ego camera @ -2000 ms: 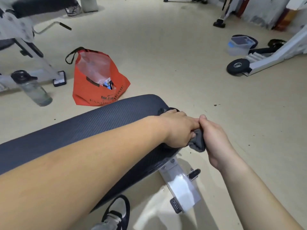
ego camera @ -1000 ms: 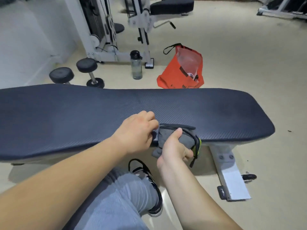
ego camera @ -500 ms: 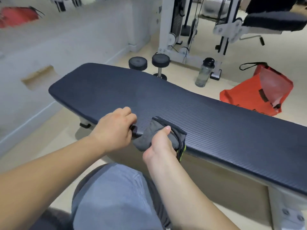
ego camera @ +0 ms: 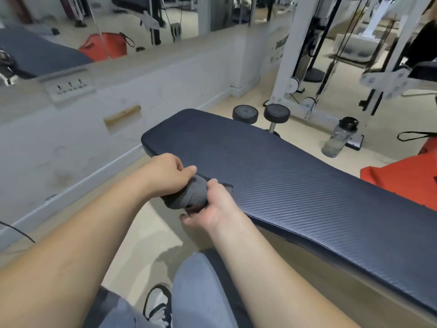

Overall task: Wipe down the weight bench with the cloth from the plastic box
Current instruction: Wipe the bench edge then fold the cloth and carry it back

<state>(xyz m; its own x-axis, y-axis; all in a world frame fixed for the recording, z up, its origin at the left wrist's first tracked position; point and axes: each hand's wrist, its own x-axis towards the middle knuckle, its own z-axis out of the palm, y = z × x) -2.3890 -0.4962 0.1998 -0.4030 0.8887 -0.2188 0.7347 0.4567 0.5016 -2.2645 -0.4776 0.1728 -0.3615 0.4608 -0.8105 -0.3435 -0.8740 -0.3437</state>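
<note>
Now, both hands are bunched on the grey cloth [ego camera: 189,197] at the near edge of the weight bench [ego camera: 295,185], centre of the frame. The left hand [ego camera: 165,176] has its fingers curled down over the top of the cloth, closed on it; the right hand [ego camera: 212,207] grips from the lower side, thumb pressed on the fabric, fingers tucked under (their tips just peek out below). The cloth is wadded into a lump, touching the bench's dark ribbed padding near its narrower end. Upper right, a clear water bottle [ego camera: 339,138] stands on the floor beside a white cable machine [ego camera: 295,62], and an orange bag [ego camera: 402,181] sits behind the bench at the right edge. A sneaker [ego camera: 158,304] shows at bottom centre.
</note>
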